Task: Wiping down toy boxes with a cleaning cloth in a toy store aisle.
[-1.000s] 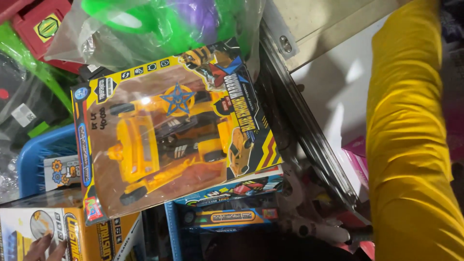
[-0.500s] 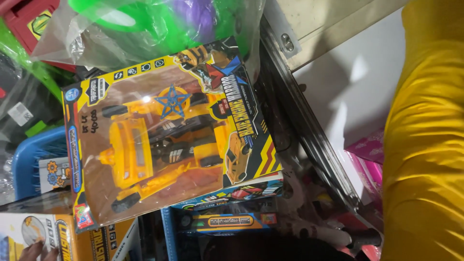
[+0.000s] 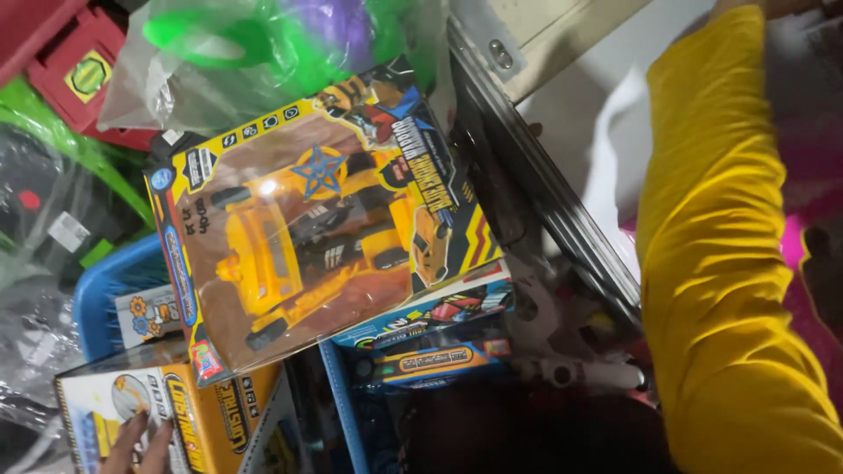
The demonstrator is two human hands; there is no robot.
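Head view, looking down into a crowded heap of boxed toys. At the bottom left edge only the fingertips of the left hand (image 3: 140,443) come into the frame; the fingers (image 3: 161,441) are spread a little apart and rest flat on the face of a white and yellow toy box (image 3: 162,412), pressing on it rather than clamped around it. Just above and to the right of that box, overlapping its upper corner, lies the large yellow toy-car box (image 3: 320,224), tilted, its clear window showing a yellow vehicle. Its lower right edge lies over a smaller blue toy box (image 3: 435,338). A blue plastic basket (image 3: 101,294) shows its rim to the left, partly covered by both yellow boxes. A clear bag with green and purple toys (image 3: 263,44) crowds the top edge of the car box, and a red box (image 3: 79,75) sits in the top left corner. To the right a dark metal rail (image 3: 536,189) runs diagonally just beside the car box's right edge, leaving almost no gap there. The right arm in a yellow sleeve (image 3: 720,263) fills the right side, reaching up out of the frame; the right hand is out of sight, so I cannot tell how its fingers stand. Free room is scarce: every box edge touches or overlaps a neighbour.
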